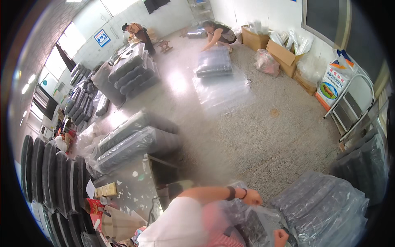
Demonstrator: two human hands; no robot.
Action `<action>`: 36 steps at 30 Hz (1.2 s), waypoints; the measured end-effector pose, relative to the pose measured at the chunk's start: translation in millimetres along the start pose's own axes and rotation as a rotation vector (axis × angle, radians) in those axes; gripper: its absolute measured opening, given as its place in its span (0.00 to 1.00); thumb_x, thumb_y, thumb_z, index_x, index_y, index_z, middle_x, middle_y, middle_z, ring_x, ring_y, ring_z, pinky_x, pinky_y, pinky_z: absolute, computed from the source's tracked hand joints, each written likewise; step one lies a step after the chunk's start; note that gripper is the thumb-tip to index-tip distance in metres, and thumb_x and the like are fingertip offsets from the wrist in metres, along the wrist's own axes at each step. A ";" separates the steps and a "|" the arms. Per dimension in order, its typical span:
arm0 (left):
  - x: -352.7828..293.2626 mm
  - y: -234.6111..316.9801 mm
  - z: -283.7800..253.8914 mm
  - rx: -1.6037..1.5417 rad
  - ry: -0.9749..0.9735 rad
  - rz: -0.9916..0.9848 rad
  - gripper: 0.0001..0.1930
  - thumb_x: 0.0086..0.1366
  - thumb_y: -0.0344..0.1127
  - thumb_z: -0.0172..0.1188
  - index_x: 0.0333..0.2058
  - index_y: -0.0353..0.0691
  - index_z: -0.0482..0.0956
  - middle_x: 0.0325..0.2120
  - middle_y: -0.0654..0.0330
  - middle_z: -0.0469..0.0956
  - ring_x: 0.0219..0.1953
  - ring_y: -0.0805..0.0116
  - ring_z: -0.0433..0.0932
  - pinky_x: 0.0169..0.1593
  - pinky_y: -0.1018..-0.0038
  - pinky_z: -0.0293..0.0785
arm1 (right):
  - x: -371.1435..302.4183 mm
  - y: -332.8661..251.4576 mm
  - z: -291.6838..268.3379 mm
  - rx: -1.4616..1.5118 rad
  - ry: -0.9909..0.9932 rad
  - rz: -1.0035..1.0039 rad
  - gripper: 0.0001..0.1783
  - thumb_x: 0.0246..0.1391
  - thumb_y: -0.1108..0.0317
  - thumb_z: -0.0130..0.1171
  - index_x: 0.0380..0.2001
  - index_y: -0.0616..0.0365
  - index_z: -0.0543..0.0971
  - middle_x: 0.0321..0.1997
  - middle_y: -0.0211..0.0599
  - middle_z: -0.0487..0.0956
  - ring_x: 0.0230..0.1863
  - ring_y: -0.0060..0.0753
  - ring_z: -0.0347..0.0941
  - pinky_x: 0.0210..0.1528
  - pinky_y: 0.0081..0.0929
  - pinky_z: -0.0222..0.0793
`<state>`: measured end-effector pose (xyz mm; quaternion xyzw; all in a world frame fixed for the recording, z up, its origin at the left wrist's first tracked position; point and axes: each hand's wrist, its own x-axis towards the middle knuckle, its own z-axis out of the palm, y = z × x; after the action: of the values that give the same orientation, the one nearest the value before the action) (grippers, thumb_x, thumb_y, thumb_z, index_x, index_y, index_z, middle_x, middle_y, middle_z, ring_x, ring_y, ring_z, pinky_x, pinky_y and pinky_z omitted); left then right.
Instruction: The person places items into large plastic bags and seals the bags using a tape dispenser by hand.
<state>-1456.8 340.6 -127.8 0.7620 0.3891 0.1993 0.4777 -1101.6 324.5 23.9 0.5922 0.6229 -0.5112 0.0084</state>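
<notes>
My left hand (252, 197), with dark bands at the wrist, is closed on the edge of a clear plastic bag (265, 218). Lower down, my right hand (280, 238) is also closed, at the other side of the same bag. The plastic stretches between the two hands, and a dark grey cushion (252, 228) shows through it. Beside my right hand lies a stack of dark cushions (323, 206) wrapped in clear plastic. My white sleeve (177, 224) and part of my body cover the lower middle of the view.
Left of me are a worn table (131, 191) and dark cushions (53, 177). Wrapped bundles (135, 144) lie ahead. Farther off, a person (218, 35) crouches by a bagged stack (214, 61); another person (140, 35) bends over cushions. A step stool (349, 109) and cardboard boxes (284, 57) stand right.
</notes>
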 end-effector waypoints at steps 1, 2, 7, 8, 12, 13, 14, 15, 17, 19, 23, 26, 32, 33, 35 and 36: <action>3.4 14.0 -14.0 0.111 0.006 -0.065 0.10 0.45 0.27 0.57 0.30 0.41 0.78 0.28 0.59 0.78 0.33 0.60 0.78 0.36 0.66 0.73 | 6.0 36.4 -4.3 0.045 0.052 -0.053 0.15 0.55 0.62 0.57 0.39 0.64 0.75 0.37 0.38 0.79 0.40 0.36 0.74 0.42 0.31 0.68; -5.0 31.3 -32.8 -0.094 0.145 -0.113 0.10 0.44 0.27 0.57 0.29 0.42 0.77 0.27 0.59 0.77 0.33 0.59 0.78 0.36 0.66 0.72 | 10.3 64.2 -8.0 0.135 0.129 -0.151 0.14 0.56 0.62 0.56 0.37 0.64 0.75 0.36 0.42 0.78 0.38 0.41 0.74 0.40 0.34 0.67; -11.5 59.9 10.9 0.342 0.185 -0.033 0.19 0.43 0.26 0.56 0.38 0.48 0.75 0.37 0.63 0.72 0.47 0.61 0.71 0.46 0.61 0.67 | -39.2 12.4 -0.3 -0.324 0.228 -0.608 0.08 0.57 0.68 0.49 0.32 0.61 0.74 0.33 0.48 0.72 0.33 0.56 0.66 0.37 0.40 0.65; -10.7 94.9 15.2 0.388 0.185 -0.006 0.19 0.44 0.27 0.56 0.39 0.48 0.74 0.37 0.63 0.71 0.48 0.61 0.69 0.47 0.59 0.65 | -47.9 5.4 3.5 -0.373 0.314 -0.595 0.07 0.57 0.69 0.49 0.32 0.61 0.74 0.33 0.48 0.72 0.34 0.55 0.67 0.38 0.41 0.65; -13.0 115.0 31.4 0.694 0.362 -0.071 0.14 0.48 0.32 0.59 0.36 0.47 0.73 0.34 0.61 0.69 0.44 0.62 0.70 0.43 0.62 0.69 | -64.3 -9.5 11.3 -0.471 0.284 -0.529 0.07 0.53 0.71 0.50 0.33 0.61 0.76 0.35 0.49 0.73 0.38 0.54 0.68 0.40 0.43 0.64; -12.7 110.7 31.9 0.698 0.374 -0.066 0.14 0.48 0.32 0.59 0.36 0.47 0.73 0.34 0.61 0.69 0.44 0.62 0.70 0.43 0.62 0.69 | -66.8 -6.4 12.1 -0.480 0.290 -0.536 0.07 0.53 0.71 0.50 0.33 0.61 0.76 0.35 0.49 0.73 0.38 0.54 0.68 0.40 0.43 0.64; -14.1 103.2 30.5 0.720 0.437 -0.016 0.11 0.49 0.34 0.59 0.34 0.46 0.74 0.33 0.61 0.69 0.41 0.63 0.71 0.39 0.64 0.71 | -67.9 -0.6 14.6 -0.541 0.337 -0.599 0.07 0.52 0.70 0.51 0.32 0.60 0.76 0.35 0.49 0.74 0.38 0.54 0.69 0.40 0.43 0.65; -14.0 99.4 29.5 0.742 0.500 0.034 0.10 0.50 0.36 0.59 0.33 0.46 0.74 0.32 0.61 0.68 0.39 0.65 0.72 0.36 0.67 0.74 | -68.4 2.0 16.8 -0.601 0.385 -0.662 0.07 0.50 0.69 0.52 0.31 0.60 0.77 0.35 0.48 0.74 0.38 0.54 0.69 0.39 0.43 0.65; -12.3 123.5 19.4 0.815 0.416 -0.003 0.09 0.50 0.36 0.58 0.32 0.46 0.74 0.32 0.60 0.69 0.37 0.64 0.74 0.33 0.69 0.75 | -70.2 -18.9 23.2 -0.663 0.393 -0.626 0.08 0.49 0.68 0.53 0.32 0.59 0.76 0.35 0.48 0.74 0.38 0.53 0.70 0.39 0.43 0.65; -18.1 129.8 26.3 0.882 0.321 -0.056 0.07 0.51 0.36 0.58 0.31 0.46 0.74 0.32 0.58 0.70 0.36 0.63 0.76 0.30 0.70 0.76 | -74.8 -56.5 33.4 -0.765 0.384 -0.552 0.09 0.48 0.67 0.53 0.33 0.58 0.75 0.35 0.48 0.74 0.39 0.52 0.70 0.38 0.43 0.66; -7.5 141.2 19.7 0.713 0.131 -0.167 0.09 0.51 0.34 0.58 0.34 0.45 0.78 0.33 0.51 0.77 0.38 0.58 0.79 0.34 0.65 0.77 | -98.5 -62.6 10.5 -0.830 0.404 -0.365 0.14 0.47 0.66 0.54 0.39 0.56 0.74 0.36 0.50 0.74 0.41 0.51 0.71 0.39 0.44 0.67; 5.1 151.3 -9.0 0.587 0.007 -0.336 0.12 0.52 0.33 0.57 0.37 0.44 0.81 0.33 0.50 0.80 0.40 0.52 0.79 0.40 0.60 0.76 | -120.3 13.4 -19.3 -0.745 0.656 -0.402 0.19 0.47 0.67 0.54 0.45 0.59 0.75 0.39 0.54 0.75 0.42 0.55 0.71 0.42 0.44 0.67; 15.7 142.4 -58.2 0.895 -0.100 -0.237 0.17 0.53 0.32 0.55 0.45 0.44 0.75 0.35 0.51 0.79 0.38 0.51 0.78 0.39 0.59 0.75 | -124.2 95.3 31.5 -0.567 0.144 -0.319 0.48 0.27 0.76 0.65 0.59 0.55 0.61 0.59 0.49 0.65 0.61 0.52 0.58 0.62 0.44 0.54; 42.0 183.1 -68.0 0.950 -0.160 -0.365 0.17 0.55 0.34 0.55 0.46 0.47 0.74 0.36 0.52 0.79 0.40 0.52 0.78 0.38 0.59 0.75 | -109.9 125.9 51.3 -0.431 0.257 -0.344 0.47 0.26 0.77 0.63 0.58 0.55 0.63 0.59 0.50 0.66 0.61 0.54 0.60 0.62 0.42 0.56; 67.7 196.0 -60.3 0.868 -0.128 -0.235 0.21 0.52 0.39 0.61 0.48 0.53 0.74 0.35 0.53 0.79 0.40 0.55 0.78 0.38 0.59 0.75 | -96.5 133.8 75.3 -0.176 0.426 -0.409 0.38 0.28 0.81 0.58 0.53 0.55 0.70 0.54 0.49 0.72 0.56 0.52 0.66 0.55 0.38 0.64; 73.8 211.7 -52.6 1.009 -0.158 -0.164 0.23 0.50 0.41 0.63 0.48 0.54 0.74 0.35 0.53 0.79 0.39 0.54 0.78 0.38 0.59 0.75 | -95.6 140.3 89.3 -0.104 0.469 -0.372 0.33 0.30 0.82 0.56 0.48 0.56 0.74 0.48 0.45 0.76 0.54 0.50 0.68 0.54 0.39 0.64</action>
<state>-1361.5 377.5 78.6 0.8773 0.4579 -0.1095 0.0926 -1021.5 165.7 -47.8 0.5685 0.7309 -0.3207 -0.1995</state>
